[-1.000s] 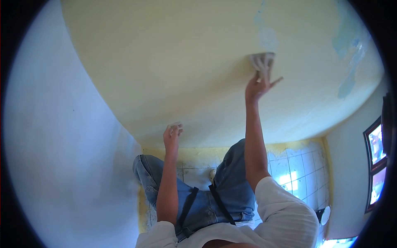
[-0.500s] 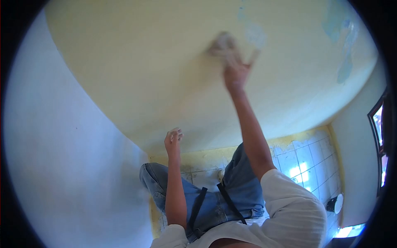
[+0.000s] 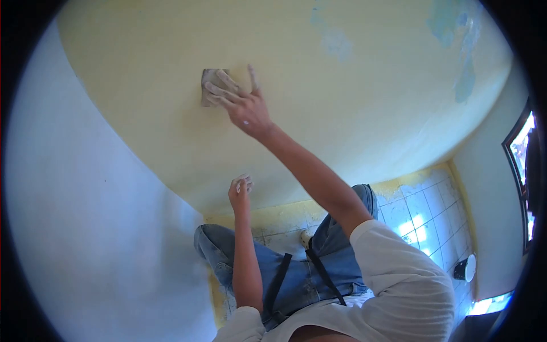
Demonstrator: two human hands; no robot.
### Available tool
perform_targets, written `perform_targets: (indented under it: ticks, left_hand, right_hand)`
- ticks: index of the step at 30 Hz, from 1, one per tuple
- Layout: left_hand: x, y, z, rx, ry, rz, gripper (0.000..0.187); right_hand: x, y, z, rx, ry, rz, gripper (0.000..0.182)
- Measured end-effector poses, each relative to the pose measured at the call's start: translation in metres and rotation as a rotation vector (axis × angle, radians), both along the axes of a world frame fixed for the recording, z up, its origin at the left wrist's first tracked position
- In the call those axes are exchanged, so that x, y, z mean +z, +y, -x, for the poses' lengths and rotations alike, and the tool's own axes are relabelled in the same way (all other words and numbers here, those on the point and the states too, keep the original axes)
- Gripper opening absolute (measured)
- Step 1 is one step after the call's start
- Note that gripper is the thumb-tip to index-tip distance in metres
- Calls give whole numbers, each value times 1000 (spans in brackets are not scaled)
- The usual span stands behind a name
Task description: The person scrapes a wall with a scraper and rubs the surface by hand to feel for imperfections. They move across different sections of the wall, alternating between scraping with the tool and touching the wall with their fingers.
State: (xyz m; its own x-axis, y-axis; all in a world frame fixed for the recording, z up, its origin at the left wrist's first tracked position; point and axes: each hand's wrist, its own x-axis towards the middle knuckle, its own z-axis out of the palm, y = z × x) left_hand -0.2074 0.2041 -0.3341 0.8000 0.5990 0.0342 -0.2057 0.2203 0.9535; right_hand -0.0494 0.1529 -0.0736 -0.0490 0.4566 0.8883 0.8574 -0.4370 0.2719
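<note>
With dusty fingers stretched over it, my right hand presses a brownish-grey square of sandpaper flat against the pale yellow wall. The thumb sticks out to the right, off the sheet. Lower down, my left hand hovers above my knee, near the foot of the wall. Its whitened fingers are curled in, and I cannot make out whether anything is inside them.
A white wall meets the yellow one at the left. Blue-green and whitish patches mark the yellow wall at right. Below are floor tiles, a dark bucket with a white top and a dark-framed window.
My right hand has swept the sandpaper left and slightly down across the yellow wall. The left hand has barely moved and stays curled.
</note>
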Motion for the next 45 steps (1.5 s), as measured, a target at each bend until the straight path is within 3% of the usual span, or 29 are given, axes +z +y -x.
perform_targets:
  ticks: [4, 5, 7, 8, 11, 12, 14, 16, 19, 22, 25, 28, 31, 33, 35, 37, 40, 42, 45]
  left_hand:
    - [-1, -6, 2, -32, 16, -29, 29]
    - [-2, -5, 1, -35, -2, -39, 29]
    - [-5, -6, 0, -23, -40, -27, 28]
    - [-5, -5, 3, -20, -50, -17, 26]
    - [-10, 7, 13, -13, 4, -12, 24]
    - [-10, 10, 15, -13, 35, -9, 24]
    - [-8, 13, 19, 15, 40, -17, 24]
    - [3, 17, 25, 31, 62, -28, 24]
    - [6, 11, 25, 39, 93, -23, 25]
    - [-4, 10, 17, 21, 51, -34, 26]
    - [-5, -4, 18, -22, 51, -41, 26]
    - [-1, -12, 9, -63, 59, -58, 26]
    - [4, -19, 10, -100, 46, -132, 27]
    - [13, -26, 13, -99, -1, -182, 25]
    - [38, -30, 16, -64, -87, -288, 24]
    - [57, -36, 29, -39, -134, -363, 23]
    - [72, -25, 36, 7, -180, -423, 23]
    - [69, -23, 41, 65, -186, -426, 23]
    - [104, -42, 45, 111, -191, -437, 21]
  right_hand:
    - [17, -83, -39, -100, -79, -26, 66]
    - [15, -115, -57, -245, -29, -93, 68]
    - [24, -189, -63, -219, 74, -516, 47]
    - [18, -212, -73, -433, 141, -597, 35]
    - [19, -202, -75, -398, 437, -1009, 32]
    - [7, -183, -91, -389, 336, -1047, 32]
    - [-9, -121, -85, -241, 199, -987, 35]
    - [-21, -61, -59, -35, 95, -542, 56]
    - [-16, -15, -12, -29, 25, 10, 56]
    - [-7, -54, -33, -89, -11, -17, 55]
    - [-10, -156, -67, -220, 19, -267, 60]
    - [-24, -232, -74, -422, 155, -551, 47]
    - [-34, -222, -82, -393, 271, -912, 34]
    - [-55, -177, -85, -290, 176, -874, 23]
    - [-57, -135, -50, -246, 156, -427, 46]
    - [-62, -109, -27, -76, 120, -84, 57]
    - [-50, -127, -34, -93, 78, -130, 57]
    - [-54, -169, -54, -234, 80, -260, 54]
    - [-64, -248, -76, -397, 202, -660, 51]
